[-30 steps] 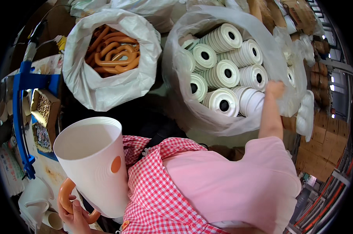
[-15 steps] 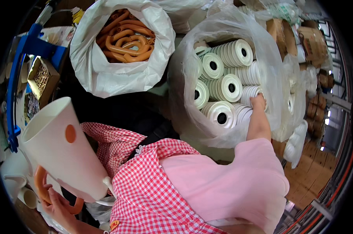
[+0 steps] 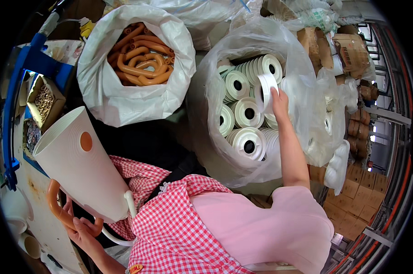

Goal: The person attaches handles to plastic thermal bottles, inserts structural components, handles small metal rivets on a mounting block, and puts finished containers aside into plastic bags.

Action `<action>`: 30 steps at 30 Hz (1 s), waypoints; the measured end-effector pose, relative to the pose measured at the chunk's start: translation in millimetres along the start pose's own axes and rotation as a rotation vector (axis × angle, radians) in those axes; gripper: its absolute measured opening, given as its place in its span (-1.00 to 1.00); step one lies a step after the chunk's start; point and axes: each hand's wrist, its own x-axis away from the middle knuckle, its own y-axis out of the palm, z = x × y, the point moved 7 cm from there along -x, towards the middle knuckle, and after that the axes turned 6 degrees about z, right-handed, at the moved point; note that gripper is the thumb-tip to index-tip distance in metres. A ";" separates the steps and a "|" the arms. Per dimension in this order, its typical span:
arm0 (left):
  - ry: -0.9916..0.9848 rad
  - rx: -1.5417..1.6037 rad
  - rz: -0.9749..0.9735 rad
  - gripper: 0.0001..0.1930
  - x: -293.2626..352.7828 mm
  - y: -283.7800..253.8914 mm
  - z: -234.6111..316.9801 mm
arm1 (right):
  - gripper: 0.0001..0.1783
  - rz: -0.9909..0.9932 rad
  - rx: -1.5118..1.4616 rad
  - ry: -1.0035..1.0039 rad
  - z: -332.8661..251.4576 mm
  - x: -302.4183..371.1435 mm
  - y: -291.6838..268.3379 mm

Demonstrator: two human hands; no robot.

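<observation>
My left hand (image 3: 82, 230) is closed around a curved orange-brown handle (image 3: 60, 208) at the lower left. Beside it a tall white watering can (image 3: 81, 160) leans tilted, with an orange oval on its side and a thin white spout (image 3: 130, 203) against my apron. Whether the handle is fixed to the can, I cannot tell. My right hand (image 3: 280, 102) grips a white ring-shaped lid (image 3: 265, 93), possibly a few together, above the clear plastic bag (image 3: 206, 137). Stacks of similar white lids (image 3: 250, 114) with round center holes fill that bag.
A white sack (image 3: 124, 107) of loose orange-brown handles (image 3: 144, 68) stands ahead. At left are a blue metal frame (image 3: 37, 61), a box of small brass-colored parts (image 3: 44, 100) and white containers on a worktop (image 3: 42, 192). Cardboard cartons (image 3: 352, 196) are stacked at right.
My right hand has drawn the white lid out of the stacks, up and to the left. The left hand still grips the handle, shifted slightly right. The whole view has shifted slightly.
</observation>
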 end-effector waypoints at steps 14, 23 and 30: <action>0.017 0.201 -0.069 -0.46 52.1 -4.9 10.8 | -0.17 -0.840 -0.524 -1.313 -511.2 194.4 139.9; 0.194 0.113 -0.008 -0.55 60.3 -24.7 26.5 | -0.30 -0.889 -0.585 -1.334 -521.6 201.2 147.8; 0.134 0.081 0.036 -0.60 69.3 -20.0 20.5 | -0.40 -0.971 -0.506 -1.342 -541.2 218.4 162.2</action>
